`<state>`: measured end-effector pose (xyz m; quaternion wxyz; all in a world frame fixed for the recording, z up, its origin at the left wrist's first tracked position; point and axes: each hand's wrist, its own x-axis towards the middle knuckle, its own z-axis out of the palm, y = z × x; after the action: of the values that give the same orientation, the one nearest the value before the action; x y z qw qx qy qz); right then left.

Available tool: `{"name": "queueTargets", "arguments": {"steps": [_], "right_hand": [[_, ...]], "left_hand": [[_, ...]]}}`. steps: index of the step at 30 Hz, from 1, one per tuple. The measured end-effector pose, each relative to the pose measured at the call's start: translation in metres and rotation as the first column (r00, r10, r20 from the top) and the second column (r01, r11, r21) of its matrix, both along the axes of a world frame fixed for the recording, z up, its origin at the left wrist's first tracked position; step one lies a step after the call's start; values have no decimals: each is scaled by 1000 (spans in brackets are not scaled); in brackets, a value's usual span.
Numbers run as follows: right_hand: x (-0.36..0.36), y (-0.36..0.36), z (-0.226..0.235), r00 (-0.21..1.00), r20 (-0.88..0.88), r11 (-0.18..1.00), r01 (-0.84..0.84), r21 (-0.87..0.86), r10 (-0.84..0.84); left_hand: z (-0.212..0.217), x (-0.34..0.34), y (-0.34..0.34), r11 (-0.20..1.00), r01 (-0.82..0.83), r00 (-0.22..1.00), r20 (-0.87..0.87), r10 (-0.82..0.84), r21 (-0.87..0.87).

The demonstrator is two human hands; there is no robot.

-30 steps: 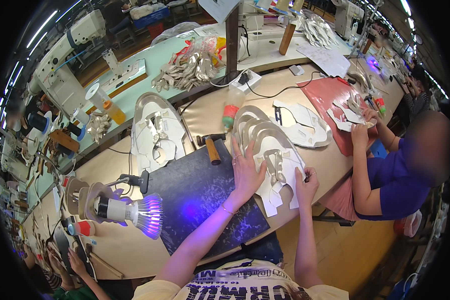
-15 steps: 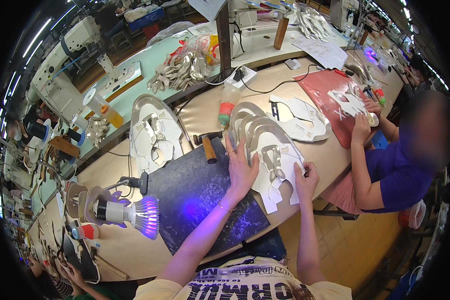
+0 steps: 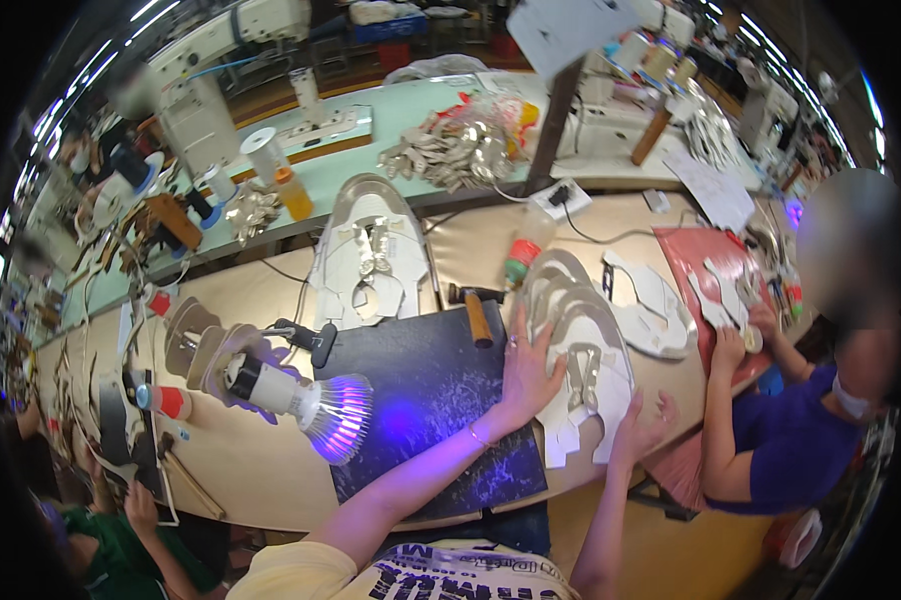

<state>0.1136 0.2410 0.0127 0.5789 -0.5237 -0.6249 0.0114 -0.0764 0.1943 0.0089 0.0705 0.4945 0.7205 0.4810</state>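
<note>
A fanned stack of flat shoe uppers (image 3: 591, 345), white with beige-silver rims and shiny metallic strips, lies on the table in front of me. My left hand (image 3: 529, 372) rests along its left edge, fingers stretched and thumb apart. At the right edge is my right hand (image 3: 643, 428), its fingers spread; whether its thumb touches the uppers I cannot tell. Left of the stack is a dark cutting mat (image 3: 436, 400). A hammer with a wooden handle (image 3: 480, 322) lies at the mat's far edge, close to my left fingertips.
A lit lamp (image 3: 336, 418) shines violet on the mat. Another pile of uppers (image 3: 373, 255) lies beyond it. A red-and-green-labelled bottle (image 3: 526, 252) stands behind the stack, a loose upper (image 3: 651, 310) to its right. A co-worker (image 3: 771, 430) handles white pieces over a red sheet (image 3: 676, 255).
The view has swung left, so things appear shifted right. My right hand has loosened from the stack's edge and its fingers have spread. The left hand stays on the stack.
</note>
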Motion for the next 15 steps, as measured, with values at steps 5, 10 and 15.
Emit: {"name": "queueTargets", "arguments": {"steps": [5, 10, 15], "right_hand": [[-51, 40, 85, 913, 186, 931, -363, -37, 363], [-222, 125, 149, 374, 231, 418, -889, -185, 898], [-422, 194, 123, 279, 410, 448, -798, -404, 868]], "left_hand": [[-1, 1, 2, 1000, -6, 1000, -1, 6, -6], [-1, 3, 1, 1000, -19, 999, -43, 19, -15], [-1, 3, 2, 998, 10, 1000, -19, -11, -65]]}}
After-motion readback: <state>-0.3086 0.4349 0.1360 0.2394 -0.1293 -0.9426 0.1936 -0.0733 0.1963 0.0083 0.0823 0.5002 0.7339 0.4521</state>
